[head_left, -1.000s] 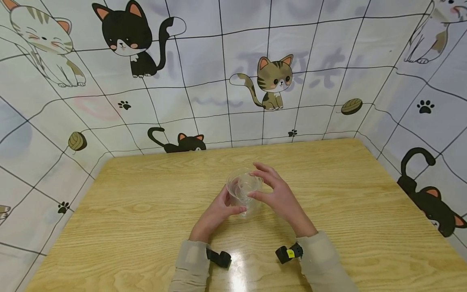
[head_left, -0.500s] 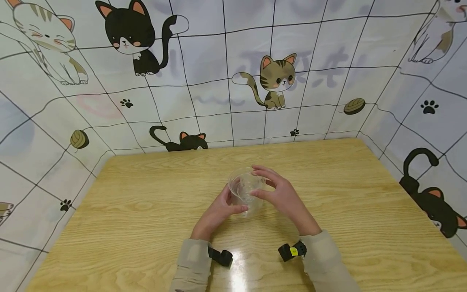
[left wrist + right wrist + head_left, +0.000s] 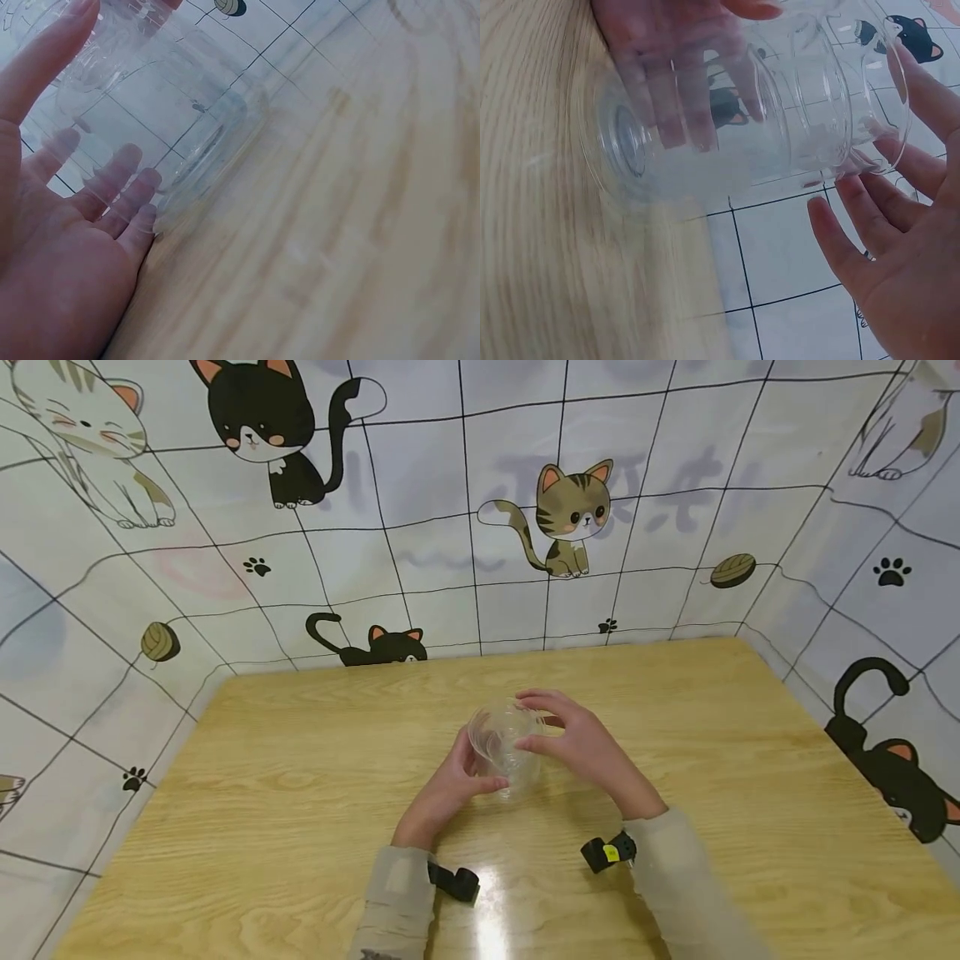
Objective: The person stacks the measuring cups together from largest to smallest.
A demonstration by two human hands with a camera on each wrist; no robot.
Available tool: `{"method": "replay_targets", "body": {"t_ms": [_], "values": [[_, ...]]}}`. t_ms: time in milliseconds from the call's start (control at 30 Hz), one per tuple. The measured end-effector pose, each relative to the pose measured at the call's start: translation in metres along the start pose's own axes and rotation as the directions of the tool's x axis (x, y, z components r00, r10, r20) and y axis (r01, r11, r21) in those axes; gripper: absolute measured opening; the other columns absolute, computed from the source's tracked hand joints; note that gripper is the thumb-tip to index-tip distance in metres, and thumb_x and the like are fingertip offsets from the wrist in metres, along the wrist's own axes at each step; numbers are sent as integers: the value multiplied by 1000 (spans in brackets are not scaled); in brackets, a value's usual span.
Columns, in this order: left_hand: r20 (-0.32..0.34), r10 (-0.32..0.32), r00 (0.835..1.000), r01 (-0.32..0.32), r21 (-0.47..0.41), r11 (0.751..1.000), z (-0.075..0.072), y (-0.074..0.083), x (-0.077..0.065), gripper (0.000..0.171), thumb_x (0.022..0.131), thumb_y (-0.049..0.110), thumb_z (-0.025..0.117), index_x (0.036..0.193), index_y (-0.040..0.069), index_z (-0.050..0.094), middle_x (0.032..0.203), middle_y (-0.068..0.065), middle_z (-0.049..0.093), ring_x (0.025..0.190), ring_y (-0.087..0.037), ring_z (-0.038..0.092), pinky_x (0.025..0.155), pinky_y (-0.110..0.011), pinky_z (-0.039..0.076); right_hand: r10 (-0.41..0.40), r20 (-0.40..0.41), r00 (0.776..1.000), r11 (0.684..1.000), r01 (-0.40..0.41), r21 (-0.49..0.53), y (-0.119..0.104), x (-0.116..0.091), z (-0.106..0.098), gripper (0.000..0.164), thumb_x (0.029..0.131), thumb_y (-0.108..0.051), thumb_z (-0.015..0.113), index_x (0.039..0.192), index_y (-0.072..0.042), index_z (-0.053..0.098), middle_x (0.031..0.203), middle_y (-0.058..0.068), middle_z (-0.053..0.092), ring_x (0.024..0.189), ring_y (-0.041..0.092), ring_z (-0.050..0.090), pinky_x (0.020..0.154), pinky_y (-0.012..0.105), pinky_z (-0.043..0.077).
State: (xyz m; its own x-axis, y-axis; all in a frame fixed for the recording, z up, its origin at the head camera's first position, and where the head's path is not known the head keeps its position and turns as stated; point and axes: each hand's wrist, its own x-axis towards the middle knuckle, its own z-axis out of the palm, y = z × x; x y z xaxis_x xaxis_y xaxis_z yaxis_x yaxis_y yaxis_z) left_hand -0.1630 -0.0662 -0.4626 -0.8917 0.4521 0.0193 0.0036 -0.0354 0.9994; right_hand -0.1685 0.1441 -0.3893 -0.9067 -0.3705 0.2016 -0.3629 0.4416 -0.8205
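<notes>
A clear cup (image 3: 517,774) stands upright on the table, with a smaller clear cup (image 3: 832,97) set into its mouth. My left hand (image 3: 453,785) holds the larger cup low on its left side, its thumb at the front and fingers (image 3: 112,176) showing through the clear wall. My right hand (image 3: 573,739) grips the rim of the smaller cup from the right, with thumb and fingertips (image 3: 829,217) spread around the edge. Glare and the clear walls blur where one cup ends and the other begins.
The light wood table (image 3: 322,760) runs back to a white cloth wall (image 3: 435,552) printed with cats and grid lines. Similar cloth stands at the left and right sides. A black wrist camera (image 3: 453,885) is strapped on each sleeve.
My right hand and forearm have shifted slightly to the right, still at the smaller cup's rim. My left hand keeps its hold on the larger cup. The head view has tilted a little.
</notes>
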Motion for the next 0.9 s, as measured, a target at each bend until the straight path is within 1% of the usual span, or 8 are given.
{"method": "replay_targets", "body": {"t_ms": [67,167,233,300,400,633,767,900], "values": [[-3,9,1000,-9,-12,1000,-1,-4,2,91,72,11,74,138,38,17,143,11,21,132,-8,17,106,-38,11,-1,30,1000,1000,1,-9,-11,1,-5,52,77,-32,69,123,-12,53,130,-7,42,115,16,43,93,39,38],[-1,5,1000,-5,-44,999,-1,-4,3,92,71,13,75,138,39,17,143,12,20,131,-6,17,106,-34,12,-10,75,997,998,14,-53,-15,5,-9,53,77,-35,68,122,-13,53,131,-4,42,115,16,43,93,39,39],[-2,0,1000,0,-44,999,-1,-4,2,92,70,14,76,138,39,18,143,13,20,131,-5,17,106,-34,13,-5,107,994,996,14,-89,-16,7,-11,55,76,-38,68,123,-14,52,132,-3,42,114,19,45,91,39,40],[-1,-2,1000,2,-45,999,-2,-4,2,92,70,15,76,138,39,18,143,14,20,131,-5,17,106,-34,13,-15,131,991,991,32,-133,-7,11,-12,59,74,-45,67,124,-17,52,132,-7,42,111,18,48,89,38,42],[-1,-1,1000,1,-41,999,-2,-5,2,92,71,15,76,138,39,18,143,13,22,131,-6,18,106,-35,13,-17,164,986,982,47,-183,-8,15,-16,60,73,-44,68,124,-16,52,132,-6,42,107,20,51,87,39,43],[0,-15,1000,15,-40,999,-2,-4,2,90,71,14,75,138,38,20,142,11,25,130,-6,21,106,-35,16,-5,238,971,956,74,-283,-14,21,-24,62,73,-47,67,125,-17,51,133,-5,42,105,19,53,84,39,44],[10,-23,1000,24,-52,998,0,5,-2,90,72,11,74,139,35,19,142,9,25,131,-8,20,106,-35,16,-18,284,959,931,120,-346,-18,25,-26,62,74,-48,66,125,-15,52,134,-4,42,115,19,46,90,40,40],[20,-38,999,39,-25,999,2,15,-7,88,73,13,73,140,32,19,142,9,25,130,-8,20,105,-35,17,-44,336,941,899,184,-397,-21,28,-28,57,75,-46,66,118,-11,57,138,-3,37,124,20,35,95,42,34]]}}
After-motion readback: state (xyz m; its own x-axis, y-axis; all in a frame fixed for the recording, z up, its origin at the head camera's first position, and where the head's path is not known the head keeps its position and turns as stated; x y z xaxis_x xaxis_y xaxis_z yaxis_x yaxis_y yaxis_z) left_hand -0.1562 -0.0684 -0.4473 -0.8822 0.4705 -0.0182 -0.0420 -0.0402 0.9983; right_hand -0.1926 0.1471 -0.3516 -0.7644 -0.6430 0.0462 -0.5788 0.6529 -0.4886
